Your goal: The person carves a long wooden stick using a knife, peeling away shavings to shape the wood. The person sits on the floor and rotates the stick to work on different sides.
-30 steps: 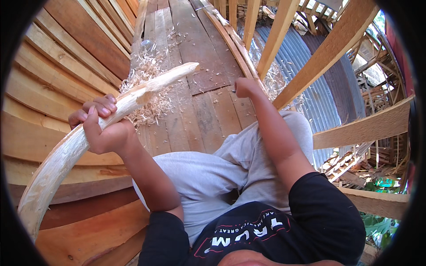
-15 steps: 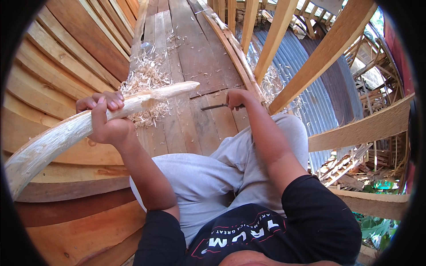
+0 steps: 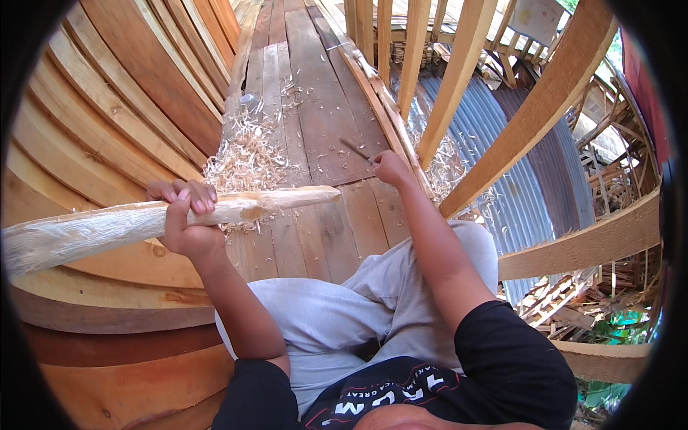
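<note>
A long, pale, peeled wooden pole (image 3: 93,233) runs in from the left edge, its whittled end tapering to a blunt tip over the floor. My left hand (image 3: 188,215) is wrapped round it, a little way back from the carved part. Off to the right, my right hand (image 3: 390,168) grips a knife (image 3: 354,149), whose dark, narrow blade points up and to the left. The handle is hidden in my fist. Blade and pole are apart. Curled wood shavings (image 3: 251,158) lie heaped on the floor just beyond the pole.
Curved planks (image 3: 79,136) form a wall on my left. Plank flooring (image 3: 326,115) stretches ahead, with a small pale round object (image 3: 248,99) near the shavings. Upright wooden ribs (image 3: 448,72) line the right side, with corrugated metal sheets (image 3: 494,150) beyond them.
The pole has swung from a slant to nearly level, its tip now lower in view. My right hand has tilted the knife so its blade points farther upward. The whole view has shifted slightly.
</note>
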### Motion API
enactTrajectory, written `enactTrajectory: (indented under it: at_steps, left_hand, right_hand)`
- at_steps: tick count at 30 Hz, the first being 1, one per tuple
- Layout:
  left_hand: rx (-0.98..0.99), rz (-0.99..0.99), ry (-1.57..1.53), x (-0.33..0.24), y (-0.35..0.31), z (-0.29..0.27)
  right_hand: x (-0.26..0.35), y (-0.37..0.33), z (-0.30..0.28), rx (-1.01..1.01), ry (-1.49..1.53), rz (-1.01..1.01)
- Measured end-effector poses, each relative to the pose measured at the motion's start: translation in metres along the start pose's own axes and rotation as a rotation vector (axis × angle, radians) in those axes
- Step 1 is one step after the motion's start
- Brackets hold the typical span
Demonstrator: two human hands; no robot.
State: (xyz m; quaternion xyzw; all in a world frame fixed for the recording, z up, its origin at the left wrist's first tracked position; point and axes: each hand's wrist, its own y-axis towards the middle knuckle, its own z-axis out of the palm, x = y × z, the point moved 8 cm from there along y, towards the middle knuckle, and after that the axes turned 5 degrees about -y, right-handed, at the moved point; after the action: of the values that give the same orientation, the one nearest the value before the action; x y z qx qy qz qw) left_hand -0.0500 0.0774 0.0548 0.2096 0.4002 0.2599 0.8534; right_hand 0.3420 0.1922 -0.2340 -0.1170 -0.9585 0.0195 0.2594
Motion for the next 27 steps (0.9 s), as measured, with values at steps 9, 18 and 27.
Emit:
enactTrajectory:
  at_steps: [9, 18, 27]
  left_hand:
    - [-0.031, -0.024, 0.007, 0.019, 0.003, -0.005]
    - [-0.037, -0.046, 0.059, 0.025, 0.003, -0.006]
    - [0.007, -0.090, 0.114, 0.029, 0.001, -0.008]
  right_hand:
    - [-0.006, 0.002, 0.003, -0.125, -0.209, 0.230]
    - [-0.006, 0.005, 0.009, -0.098, -0.157, 0.256]
    - [0.030, 0.003, 0.042, 0.298, 0.110, -0.210]
